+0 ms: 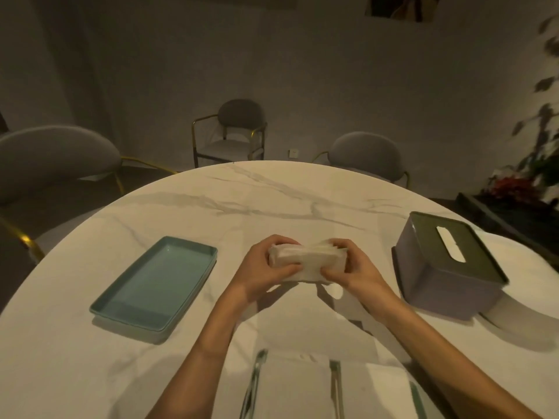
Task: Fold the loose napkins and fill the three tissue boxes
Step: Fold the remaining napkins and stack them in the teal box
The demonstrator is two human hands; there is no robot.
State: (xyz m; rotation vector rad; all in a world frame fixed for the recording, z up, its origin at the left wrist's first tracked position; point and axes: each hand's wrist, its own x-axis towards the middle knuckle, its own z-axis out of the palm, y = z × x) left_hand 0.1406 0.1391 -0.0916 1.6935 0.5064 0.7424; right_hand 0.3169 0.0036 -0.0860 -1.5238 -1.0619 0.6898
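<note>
Napkin stack [305,263] gripped by both hands above table [272,192].
L hand [266,267] & R hand [348,267] curled round stack ends; tray [193,252] to its left, tissue box [447,285] to its right.

Surface = round white marble-look table [272,189] w/ grey veining. Directly on it:
- teal rectangular tray [157,285], left of centre, sitting flat, long axis angled away to the right.
- tissue box [447,267] on the right, lavender body, olive/dark lid w/ slot on top, white tissue showing in slot. Well apart from tray.
- near edge, bottom centre: two open containers [302,388] side by side, touching or nearly, white contents inside, thin greenish rims visible; partly cut off by frame, can't tell more.
</note>
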